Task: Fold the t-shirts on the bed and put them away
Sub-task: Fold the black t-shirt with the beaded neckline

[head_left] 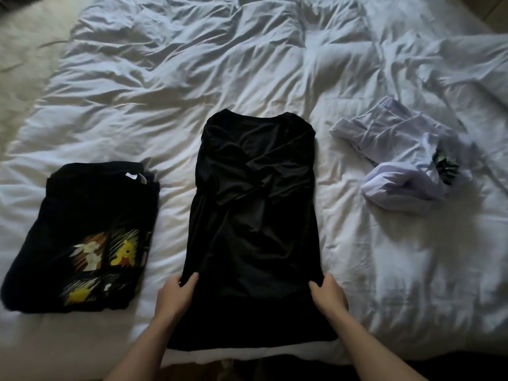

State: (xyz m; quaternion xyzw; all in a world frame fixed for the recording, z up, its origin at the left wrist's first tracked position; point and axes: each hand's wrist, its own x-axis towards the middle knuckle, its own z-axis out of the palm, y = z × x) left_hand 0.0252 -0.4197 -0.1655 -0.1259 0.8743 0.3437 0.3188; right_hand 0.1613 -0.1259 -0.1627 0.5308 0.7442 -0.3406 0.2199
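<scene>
Fingers (192, 279) of both hands pinch the black t-shirt's (255, 215) side edges.

Plain black t-shirt (255, 210), black cartoon-print t-shirt (82, 237), pale lilac t-shirt (398, 160), white duvet (220, 78).

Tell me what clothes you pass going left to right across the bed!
Folded black t-shirt with cartoon pictures → plain black t-shirt laid flat, gripped by both hands → crumpled pale lilac t-shirt.

Single head cam, standing at near edge of bed (247, 64), facing forward-down, close over it. No second view.
</scene>
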